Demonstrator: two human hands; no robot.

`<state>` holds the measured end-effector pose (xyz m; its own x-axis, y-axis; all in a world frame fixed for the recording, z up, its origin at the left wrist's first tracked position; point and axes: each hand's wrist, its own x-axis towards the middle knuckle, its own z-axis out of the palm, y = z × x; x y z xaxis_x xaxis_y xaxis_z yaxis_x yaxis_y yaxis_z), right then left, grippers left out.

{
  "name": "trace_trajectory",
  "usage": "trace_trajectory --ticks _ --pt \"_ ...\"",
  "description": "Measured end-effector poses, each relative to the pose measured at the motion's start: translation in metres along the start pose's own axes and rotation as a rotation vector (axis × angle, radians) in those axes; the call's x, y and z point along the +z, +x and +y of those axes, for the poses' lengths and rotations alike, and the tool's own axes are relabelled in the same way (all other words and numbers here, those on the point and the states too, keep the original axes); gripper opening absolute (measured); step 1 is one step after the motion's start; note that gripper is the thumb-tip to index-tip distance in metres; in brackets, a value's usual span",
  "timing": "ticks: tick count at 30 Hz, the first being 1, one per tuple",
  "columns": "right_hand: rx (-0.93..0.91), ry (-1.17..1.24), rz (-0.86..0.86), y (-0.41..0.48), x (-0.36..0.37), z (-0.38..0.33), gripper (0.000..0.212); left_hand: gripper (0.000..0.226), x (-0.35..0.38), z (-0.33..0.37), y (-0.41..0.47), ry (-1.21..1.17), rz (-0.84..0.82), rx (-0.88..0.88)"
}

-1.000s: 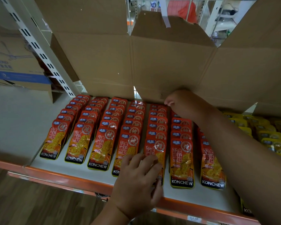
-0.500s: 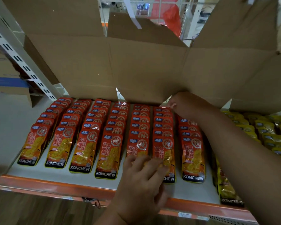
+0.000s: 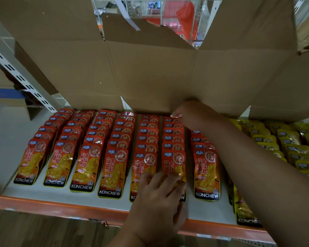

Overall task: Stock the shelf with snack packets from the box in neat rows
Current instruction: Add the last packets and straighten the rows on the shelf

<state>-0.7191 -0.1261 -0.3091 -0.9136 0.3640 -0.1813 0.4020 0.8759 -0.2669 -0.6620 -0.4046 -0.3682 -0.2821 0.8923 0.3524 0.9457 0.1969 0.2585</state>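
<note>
Head view: my left hand (image 3: pixel 159 193) lies flat, fingers spread, on the front packets (image 3: pixel 175 163) of two rows on the shelf (image 3: pixel 61 198). My right hand (image 3: pixel 187 113) reaches the back of one row; I cannot tell its grip. I'd press lightly and square the edges. Box (image 3: pixel 150 77) flaps hang low overhead, and yellow packets (image 3: pixel 292 150) crowd the right.

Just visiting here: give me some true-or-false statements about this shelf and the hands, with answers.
1. Red-orange foil snack packets lie in rows on the white shelf. True.
2. The left hand rests at the rows' back end. False: it rests on front packets; the right hand reaches the back.
3. Yellow foil packets lie right of the red-orange ones. True.
4. The brown cardboard box sits below the shelf. False: it is above the rows.
</note>
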Motion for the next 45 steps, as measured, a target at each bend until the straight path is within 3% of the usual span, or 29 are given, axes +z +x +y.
trace_trajectory --ticks 21,27,38,45 --pt "-0.014 0.03 0.023 -0.006 0.002 -0.003 0.034 0.034 -0.001 0.0 -0.001 -0.024 -0.005 -0.007" --pt "-0.049 0.064 0.095 -0.012 0.001 -0.003 0.02 0.033 -0.002 0.001 -0.001 -0.019 -0.009 -0.012" --pt "-0.12 0.072 -0.035 -0.021 0.003 -0.008 0.023 0.032 -0.001 0.002 -0.001 -0.011 -0.003 -0.013" --pt "-0.147 0.096 0.007 -0.028 0.005 -0.012 0.017 0.031 -0.001 0.002 -0.001 -0.003 0.012 -0.003"
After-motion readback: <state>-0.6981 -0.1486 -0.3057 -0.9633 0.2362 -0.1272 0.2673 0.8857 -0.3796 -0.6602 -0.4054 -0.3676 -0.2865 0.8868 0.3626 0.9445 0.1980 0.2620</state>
